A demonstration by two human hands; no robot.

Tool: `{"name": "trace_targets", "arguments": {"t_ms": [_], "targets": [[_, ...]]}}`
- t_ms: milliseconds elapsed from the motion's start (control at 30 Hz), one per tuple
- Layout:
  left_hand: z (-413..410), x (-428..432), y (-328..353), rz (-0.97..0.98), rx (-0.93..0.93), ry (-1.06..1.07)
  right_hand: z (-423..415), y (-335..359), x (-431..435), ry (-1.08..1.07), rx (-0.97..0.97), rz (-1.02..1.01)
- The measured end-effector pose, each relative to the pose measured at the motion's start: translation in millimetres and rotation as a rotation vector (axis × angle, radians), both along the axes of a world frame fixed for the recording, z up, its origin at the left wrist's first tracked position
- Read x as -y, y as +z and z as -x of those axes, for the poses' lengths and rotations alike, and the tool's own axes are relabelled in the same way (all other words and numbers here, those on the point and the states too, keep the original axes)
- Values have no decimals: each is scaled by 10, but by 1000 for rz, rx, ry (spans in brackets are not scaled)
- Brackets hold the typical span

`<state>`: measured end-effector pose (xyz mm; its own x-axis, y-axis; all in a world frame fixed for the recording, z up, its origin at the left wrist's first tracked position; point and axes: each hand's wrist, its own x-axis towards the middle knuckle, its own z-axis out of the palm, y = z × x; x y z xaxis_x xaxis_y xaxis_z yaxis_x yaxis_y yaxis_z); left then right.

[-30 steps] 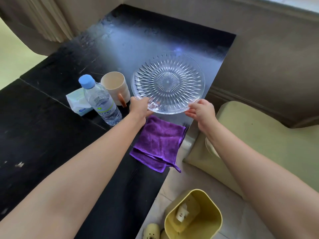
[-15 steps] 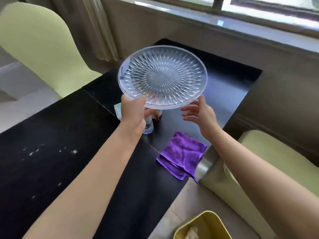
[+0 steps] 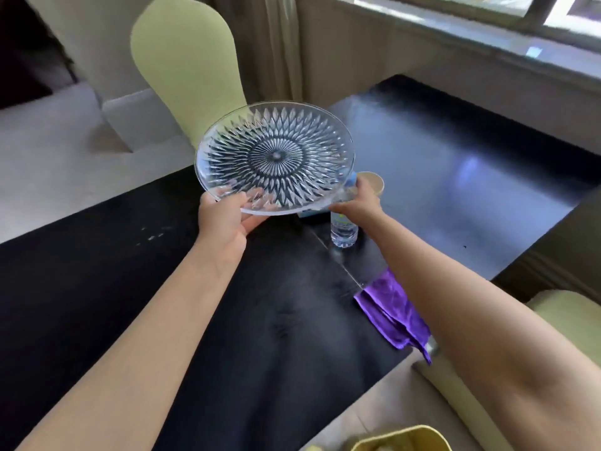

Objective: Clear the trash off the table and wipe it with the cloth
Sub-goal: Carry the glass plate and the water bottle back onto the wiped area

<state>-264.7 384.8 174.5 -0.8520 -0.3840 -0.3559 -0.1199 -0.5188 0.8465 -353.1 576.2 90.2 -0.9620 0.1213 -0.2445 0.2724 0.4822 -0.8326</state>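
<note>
A clear cut-glass plate (image 3: 275, 156) is held in the air above the black table (image 3: 227, 320). My left hand (image 3: 222, 219) grips its near left rim and my right hand (image 3: 359, 203) holds its near right rim. Under the plate's right edge stand a water bottle (image 3: 344, 231) and a beige cup (image 3: 374, 181), both partly hidden. A purple cloth (image 3: 392, 310) lies at the table's near right edge, partly behind my right forearm.
A pale green chair (image 3: 188, 70) stands behind the table on the left, another chair (image 3: 566, 317) at the right. A yellow bin (image 3: 403, 439) sits on the floor at the bottom edge. A window sill (image 3: 455, 30) runs along the back.
The plate was lifted off the table and carried to the left, now hanging over the table's middle. My right hand has closed onto its rim. The view swung left.
</note>
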Motion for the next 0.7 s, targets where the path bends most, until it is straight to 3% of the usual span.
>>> {"name": "trace_targets", "arguments": {"t_ms": [200, 433, 700], "targets": [[-228, 475, -203, -19, 53, 95, -88, 16, 130, 3, -118, -126], [-792, 1175, -602, -17, 199, 276, -258, 70, 426, 233, -215, -311], [-1686, 2161, -1012, -40, 339, 504, -413, 151, 1385, 477, -238, -232]]}}
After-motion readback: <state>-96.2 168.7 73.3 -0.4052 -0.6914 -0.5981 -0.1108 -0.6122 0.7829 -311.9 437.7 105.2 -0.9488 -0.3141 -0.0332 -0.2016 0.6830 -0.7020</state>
